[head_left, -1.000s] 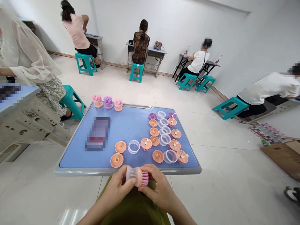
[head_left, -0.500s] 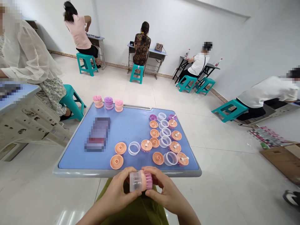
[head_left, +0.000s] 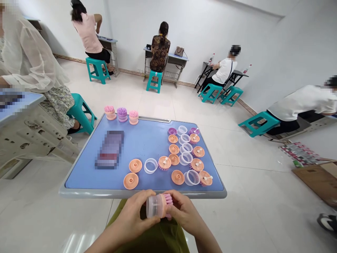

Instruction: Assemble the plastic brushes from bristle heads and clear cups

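Clear cup (head_left: 154,206) gripped in left hand (head_left: 133,213), peach-and-pink brush head (head_left: 165,205) pinched in right hand (head_left: 184,213), held sideways over lap, likely for aligning both parts.

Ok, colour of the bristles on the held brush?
Pink, on the brush; best in the head view.

Brush I hold (head_left: 157,206): pink bristles, peach collar, clear cup. Table (head_left: 146,140) blue, grey rim (head_left: 142,193). At my table's far left corner, brushes (head_left: 122,115) pink-and-peach, all purple, pink-and-peach. Toward right edge: discs (head_left: 178,177) peach, farthest purple; rings (head_left: 186,158) clear; bristle heads (head_left: 198,151) peach with white pieces (head_left: 199,150), farthest purple. My garment (head_left: 151,239) olive green. Stools (head_left: 155,81) teal. One person's skirt (head_left: 59,105) floral.
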A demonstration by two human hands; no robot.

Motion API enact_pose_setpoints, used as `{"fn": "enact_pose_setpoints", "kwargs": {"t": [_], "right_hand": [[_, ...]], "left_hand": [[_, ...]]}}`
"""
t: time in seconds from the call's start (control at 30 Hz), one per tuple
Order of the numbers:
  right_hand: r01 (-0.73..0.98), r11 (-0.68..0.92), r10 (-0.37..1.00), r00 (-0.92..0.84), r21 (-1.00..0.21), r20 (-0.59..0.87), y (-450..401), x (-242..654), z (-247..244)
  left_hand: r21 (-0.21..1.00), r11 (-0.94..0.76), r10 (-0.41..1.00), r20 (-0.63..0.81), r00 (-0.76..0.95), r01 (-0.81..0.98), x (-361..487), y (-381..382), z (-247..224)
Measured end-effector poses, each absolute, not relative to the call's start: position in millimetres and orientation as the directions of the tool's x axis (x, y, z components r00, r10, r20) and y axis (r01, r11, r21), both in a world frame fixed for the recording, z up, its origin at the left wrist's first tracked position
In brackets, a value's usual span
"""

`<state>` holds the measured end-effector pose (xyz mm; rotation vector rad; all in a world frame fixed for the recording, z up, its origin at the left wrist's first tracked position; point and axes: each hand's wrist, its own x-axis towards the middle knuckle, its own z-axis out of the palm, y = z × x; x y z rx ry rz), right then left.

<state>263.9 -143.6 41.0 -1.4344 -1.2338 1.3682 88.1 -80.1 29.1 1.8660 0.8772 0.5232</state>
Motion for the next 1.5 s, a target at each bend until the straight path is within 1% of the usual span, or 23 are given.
{"fn": "enact_pose_setpoints", "kwargs": {"t": [0.07,0.1,0.17,0.27,0.3,0.37,0.53,0.63,0.7,0.8,0.9,1.03,1.1,1.2,1.33,1.4,1.5], "right_hand": [[0.046,-0.232,0.968,-0.085,-0.972,-0.236,-143.7,263.7,39.2],[0.034,-0.220,0.971,-0.086,-0.975,-0.222,-144.3,263.9,38.8],[0.090,-0.177,0.981,-0.061,-0.980,-0.183,-145.6,264.7,39.2],[0.254,-0.131,0.988,-0.048,-0.958,-0.148,-145.8,265.0,41.8],[0.286,-0.123,0.988,-0.049,-0.950,-0.143,-145.3,264.7,42.5],[0.293,-0.128,0.988,-0.046,-0.947,-0.148,-144.1,263.3,43.1],[0.165,-0.188,0.981,-0.018,-0.968,-0.193,-144.3,259.1,38.8],[0.053,-0.201,0.979,0.033,-0.978,-0.200,-145.6,259.5,32.6],[-0.019,-0.198,0.975,0.097,-0.980,-0.199,-146.1,261.1,27.9],[-0.093,-0.192,0.963,0.177,-0.977,-0.206,-145.9,263.3,22.3],[-0.124,-0.193,0.958,0.191,-0.973,-0.214,-144.8,263.5,19.4],[-0.139,-0.189,0.966,0.152,-0.972,-0.209,-144.0,261.1,17.9],[-0.142,-0.180,0.973,0.116,-0.973,-0.197,-144.3,259.6,17.9],[-0.168,-0.164,0.983,0.051,-0.972,-0.175,-145.2,257.9,18.8],[-0.247,-0.119,0.993,-0.026,-0.962,-0.116,-145.6,257.2,18.1],[-0.287,-0.106,0.994,-0.040,-0.952,-0.099,-145.7,257.8,15.9],[-0.334,-0.086,0.996,-0.038,-0.939,-0.077,-146.1,259.6,12.4]], "left_hand": [[0.895,-0.264,0.768,-0.031,0.640,0.360,88.2,-80.7,28.9],[0.891,-0.263,0.771,-0.036,0.636,0.369,88.2,-80.7,28.7],[0.877,-0.292,0.768,-0.023,0.640,0.382,88.5,-80.3,27.3],[0.834,-0.396,0.751,0.053,0.659,0.384,89.0,-80.8,21.1],[0.816,-0.433,0.746,0.087,0.660,0.382,89.2,-81.5,18.2],[0.784,-0.490,0.741,0.143,0.657,0.381,89.6,-83.9,12.6],[0.711,-0.591,0.733,0.274,0.623,0.382,88.6,-89.3,6.3],[0.614,-0.613,0.777,0.356,0.519,0.497,82.4,-86.2,5.7],[0.545,-0.572,0.819,0.415,0.396,0.613,75.7,-79.9,3.7],[0.459,-0.476,0.846,0.473,0.246,0.751,65.7,-66.9,-2.5],[0.421,-0.411,0.864,0.462,0.198,0.808,59.8,-55.8,-10.1],[0.406,-0.388,0.891,0.396,0.224,0.827,59.0,-51.5,-15.1],[0.394,-0.416,0.877,0.412,0.247,0.820,60.0,-54.2,-12.5],[0.378,-0.526,0.820,0.465,0.334,0.762,62.0,-63.6,-0.8],[0.368,-0.692,0.716,0.459,0.526,0.621,65.5,-79.1,20.3],[0.388,-0.727,0.686,0.452,0.571,0.566,67.0,-84.6,28.2],[0.483,-0.719,0.690,0.411,0.596,0.500,67.3,-89.0,35.1]]}}
